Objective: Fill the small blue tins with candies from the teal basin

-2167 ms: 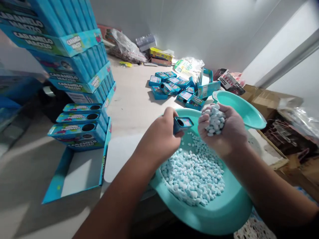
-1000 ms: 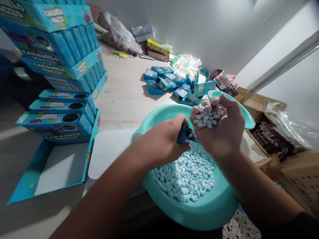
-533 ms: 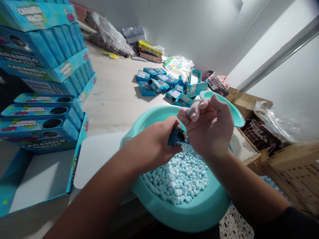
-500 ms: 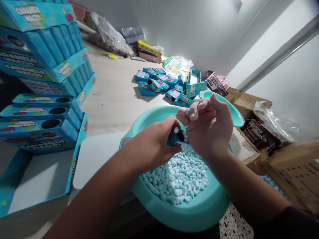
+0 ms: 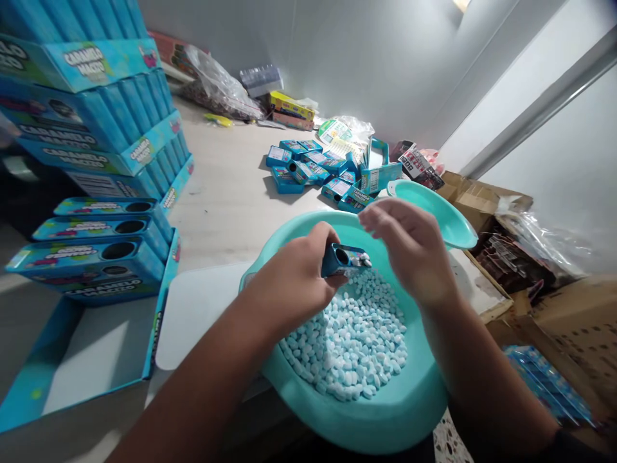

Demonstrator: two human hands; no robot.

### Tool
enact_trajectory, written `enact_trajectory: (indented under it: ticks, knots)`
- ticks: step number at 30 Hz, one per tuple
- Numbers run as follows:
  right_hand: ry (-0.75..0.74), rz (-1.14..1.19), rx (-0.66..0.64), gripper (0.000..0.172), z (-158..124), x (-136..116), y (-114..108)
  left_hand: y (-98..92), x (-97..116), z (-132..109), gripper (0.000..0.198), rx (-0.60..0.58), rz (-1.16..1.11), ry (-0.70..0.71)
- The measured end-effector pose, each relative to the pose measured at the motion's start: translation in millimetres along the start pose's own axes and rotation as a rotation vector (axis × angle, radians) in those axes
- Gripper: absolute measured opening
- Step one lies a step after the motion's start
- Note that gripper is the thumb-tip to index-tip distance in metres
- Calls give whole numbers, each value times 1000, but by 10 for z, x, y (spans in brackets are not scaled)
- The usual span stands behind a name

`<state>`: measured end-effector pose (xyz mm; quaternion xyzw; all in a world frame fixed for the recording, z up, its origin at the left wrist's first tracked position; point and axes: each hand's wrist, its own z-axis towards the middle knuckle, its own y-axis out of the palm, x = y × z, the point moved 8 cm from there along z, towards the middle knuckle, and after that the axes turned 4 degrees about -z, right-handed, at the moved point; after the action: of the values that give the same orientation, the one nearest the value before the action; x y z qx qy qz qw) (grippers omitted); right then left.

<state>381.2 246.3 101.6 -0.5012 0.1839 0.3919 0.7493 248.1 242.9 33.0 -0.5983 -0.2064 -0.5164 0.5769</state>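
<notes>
My left hand (image 5: 296,276) grips a small blue candy box (image 5: 330,260) above the basin, its round dark hole facing up. A few white candies rest on the box's far end, by its printed face. Just to the right, my right hand (image 5: 414,251) hovers over the basin's far rim, apart from the box. Its fingers are loosely bent and slightly blurred, and I see nothing in them. Beneath both hands, the turquoise basin (image 5: 357,427) holds a heap of pale blue and white candies (image 5: 357,341).
Display trays of blue boxes (image 5: 110,141) are stacked at left, beside a part-filled tray (image 5: 106,360). Loose blue boxes (image 5: 313,168) lie behind the basin. A second turquoise bowl (image 5: 436,209) stands at right, near cardboard boxes (image 5: 573,328). A plastic bag (image 5: 219,80) lies against the wall.
My right hand has tipped over and drawn away from the box; the candies seen at its fingers no longer show there. The view has shifted slightly, while my left hand keeps the box.
</notes>
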Motion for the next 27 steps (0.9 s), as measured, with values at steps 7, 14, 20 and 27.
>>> enact_trajectory:
  ticks: [7, 14, 20, 27]
  knots:
    - [27, -517, -201, 18, -37, 208, 74, -114, -29, 20, 34, 136, 28, -72]
    - [-61, -509, -230, 21, -82, 53, 193, -69, -12, 15, 32, 100, 84, -25]
    - [-71, -311, -180, 14, -89, -16, 216, -67, -13, 7, 31, 86, 94, -21]
    - [6, 75, -156, 9, -124, -53, 231, -104, 3, 9, 33, 118, 23, 7]
